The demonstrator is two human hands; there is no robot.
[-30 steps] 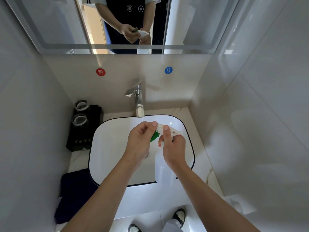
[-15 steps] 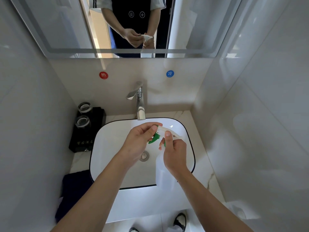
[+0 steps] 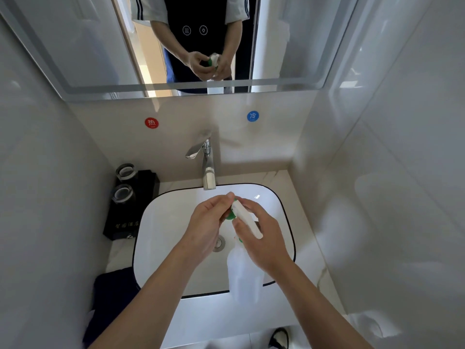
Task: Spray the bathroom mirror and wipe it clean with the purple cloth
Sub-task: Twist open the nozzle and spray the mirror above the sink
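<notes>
A translucent white spray bottle with a white head and green nozzle hangs over the basin. My right hand grips its neck and trigger head. My left hand pinches the green nozzle tip at the front of the head. The mirror fills the wall above and reflects both hands on the bottle. A dark purple cloth lies folded on the counter at the lower left, beside the basin and apart from both hands.
The white basin with a black rim sits below a chrome tap. A black stand with two glass tumblers occupies the left counter. Tiled walls close in on both sides. A shoe shows at the bottom.
The view has tilted up, showing more of the mirror. Both hands stay on the bottle; the left fingers have shifted on the green nozzle.
</notes>
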